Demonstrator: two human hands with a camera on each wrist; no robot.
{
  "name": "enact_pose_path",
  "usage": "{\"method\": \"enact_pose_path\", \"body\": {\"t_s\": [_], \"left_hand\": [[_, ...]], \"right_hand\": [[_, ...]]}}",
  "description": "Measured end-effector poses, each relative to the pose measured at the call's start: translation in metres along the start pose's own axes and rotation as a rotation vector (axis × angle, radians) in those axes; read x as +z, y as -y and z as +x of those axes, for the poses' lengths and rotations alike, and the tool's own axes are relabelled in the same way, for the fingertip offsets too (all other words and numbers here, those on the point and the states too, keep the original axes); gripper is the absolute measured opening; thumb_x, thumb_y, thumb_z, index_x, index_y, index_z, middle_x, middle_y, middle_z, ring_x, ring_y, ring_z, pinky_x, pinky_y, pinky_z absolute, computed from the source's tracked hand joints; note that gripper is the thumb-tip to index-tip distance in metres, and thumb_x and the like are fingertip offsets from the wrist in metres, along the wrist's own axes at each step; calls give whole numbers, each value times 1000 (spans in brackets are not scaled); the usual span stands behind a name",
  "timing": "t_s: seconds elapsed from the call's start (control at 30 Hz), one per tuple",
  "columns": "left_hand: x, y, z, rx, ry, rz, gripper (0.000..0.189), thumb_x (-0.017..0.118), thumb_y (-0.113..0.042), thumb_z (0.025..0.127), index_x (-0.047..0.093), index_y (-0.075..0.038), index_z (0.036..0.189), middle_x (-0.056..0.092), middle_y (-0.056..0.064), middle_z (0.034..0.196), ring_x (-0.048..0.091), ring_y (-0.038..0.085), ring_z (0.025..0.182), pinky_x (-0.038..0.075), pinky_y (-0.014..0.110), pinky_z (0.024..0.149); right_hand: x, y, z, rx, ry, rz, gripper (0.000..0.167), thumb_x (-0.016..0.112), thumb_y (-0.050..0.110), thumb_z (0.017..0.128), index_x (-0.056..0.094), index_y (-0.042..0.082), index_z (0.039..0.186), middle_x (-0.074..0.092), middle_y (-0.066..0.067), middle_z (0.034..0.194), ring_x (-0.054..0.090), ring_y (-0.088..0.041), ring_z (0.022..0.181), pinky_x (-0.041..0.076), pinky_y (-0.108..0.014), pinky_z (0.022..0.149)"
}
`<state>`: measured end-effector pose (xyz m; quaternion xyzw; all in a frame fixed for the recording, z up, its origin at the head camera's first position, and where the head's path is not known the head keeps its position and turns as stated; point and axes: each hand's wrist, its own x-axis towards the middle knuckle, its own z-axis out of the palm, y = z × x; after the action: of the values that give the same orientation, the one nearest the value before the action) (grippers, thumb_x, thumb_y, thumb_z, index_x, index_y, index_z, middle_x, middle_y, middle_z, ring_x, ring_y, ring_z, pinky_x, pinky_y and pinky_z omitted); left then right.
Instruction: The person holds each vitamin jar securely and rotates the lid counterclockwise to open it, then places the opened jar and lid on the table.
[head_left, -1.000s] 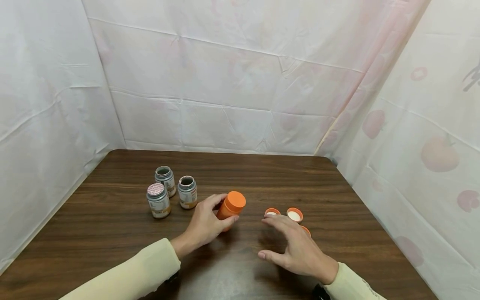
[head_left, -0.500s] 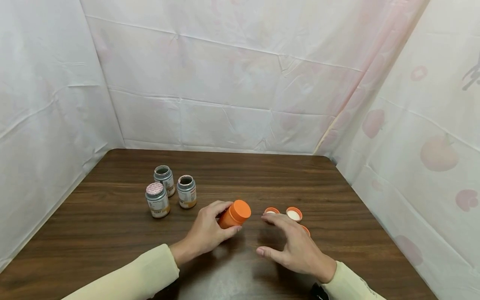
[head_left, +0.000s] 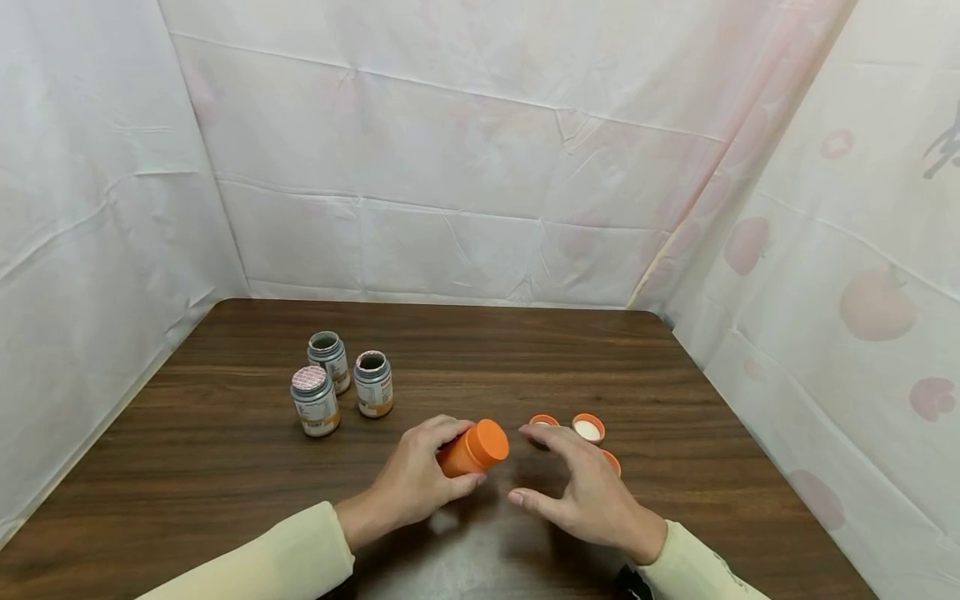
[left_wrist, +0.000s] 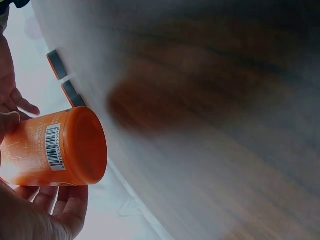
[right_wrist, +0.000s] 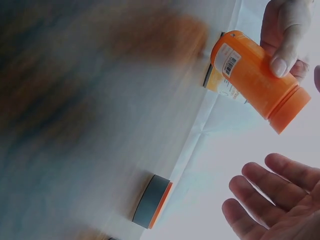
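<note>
My left hand (head_left: 420, 471) grips an orange capped bottle (head_left: 474, 450) round its body, thumb on the near side and fingers on the far side. The bottle tilts to the right, its orange cap pointing toward my right hand. A barcode shows on its side in the left wrist view, near the base, which is raised over the table. My right hand (head_left: 588, 492) is spread with thumb and fingers apart, a short gap from the cap, holding nothing. Beside and partly behind it lie upturned lids with orange rims, such as the white-lined lid (head_left: 588, 428).
Three grey jars with labels stand on the left of the brown wooden table (head_left: 480, 350). The front jar (head_left: 316, 402) has a patterned seal on top; the rear jar (head_left: 330, 362) and right jar (head_left: 373, 385) have open mouths. A white patterned sheet (head_left: 450, 150) hangs behind.
My left hand has moved slightly toward me and tipped the bottle further to the right, bringing the cap closer to my right hand. The right hand has shifted only a little to the left.
</note>
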<state>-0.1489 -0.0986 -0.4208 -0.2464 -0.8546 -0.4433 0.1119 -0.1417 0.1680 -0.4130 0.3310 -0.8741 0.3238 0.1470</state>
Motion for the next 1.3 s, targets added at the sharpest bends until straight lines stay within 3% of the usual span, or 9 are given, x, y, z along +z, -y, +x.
{"method": "enact_pose_path", "body": {"t_s": [0.2, 0.33, 0.6, 0.73, 0.93, 1.13, 1.3], "left_hand": [[1, -4, -4, 12, 25, 26, 54, 95, -21, 73, 72, -16, 121, 67, -12, 110, 61, 6, 96, 54, 33, 85], [2, -6, -6, 32, 31, 55, 54, 95, -23, 72, 72, -17, 120, 66, -13, 110, 60, 5, 96, 53, 32, 84], [5, -8, -9, 67, 52, 86, 52, 95, -24, 72, 72, -19, 119, 65, -14, 109, 57, 6, 96, 52, 30, 82], [6, -8, -10, 77, 55, 99, 52, 95, -25, 73, 72, -19, 119, 65, -14, 108, 57, 6, 96, 51, 29, 82], [7, -8, -12, 92, 50, 105, 52, 95, -27, 72, 72, -19, 118, 65, -14, 108, 57, 6, 96, 52, 28, 81], [8, -8, -12, 111, 51, 120, 52, 95, -27, 72, 72, -19, 118, 65, -12, 108, 57, 7, 96, 52, 28, 81], [8, -8, -13, 119, 49, 133, 52, 95, -27, 71, 73, -18, 118, 65, -12, 108, 57, 7, 96, 52, 28, 80]], "right_hand": [[2, 2, 1, -19, -9, 5, 69, 84, 50, 82, 61, 13, 136, 63, 7, 133, 60, -11, 122, 52, -40, 98], [3, 3, 2, -13, 4, 28, 70, 84, 50, 83, 60, 15, 138, 61, 11, 134, 60, -11, 123, 51, -39, 98], [6, 8, 5, -26, -5, 38, 67, 84, 49, 83, 60, 18, 138, 64, 5, 132, 62, -16, 120, 52, -40, 96], [8, 10, 6, -19, -2, 51, 66, 84, 51, 82, 60, 24, 137, 64, 8, 131, 61, -12, 119, 51, -37, 97], [10, 12, 10, -47, -7, 58, 64, 84, 48, 83, 60, 23, 136, 64, 8, 130, 61, -13, 118, 52, -38, 96], [13, 13, 12, -94, -11, 55, 59, 84, 45, 85, 63, 16, 133, 68, 3, 120, 64, -14, 109, 53, -38, 92], [15, 13, 16, -139, -3, 93, 45, 83, 39, 87, 67, 17, 123, 68, 12, 105, 64, -7, 95, 55, -31, 83]]}}
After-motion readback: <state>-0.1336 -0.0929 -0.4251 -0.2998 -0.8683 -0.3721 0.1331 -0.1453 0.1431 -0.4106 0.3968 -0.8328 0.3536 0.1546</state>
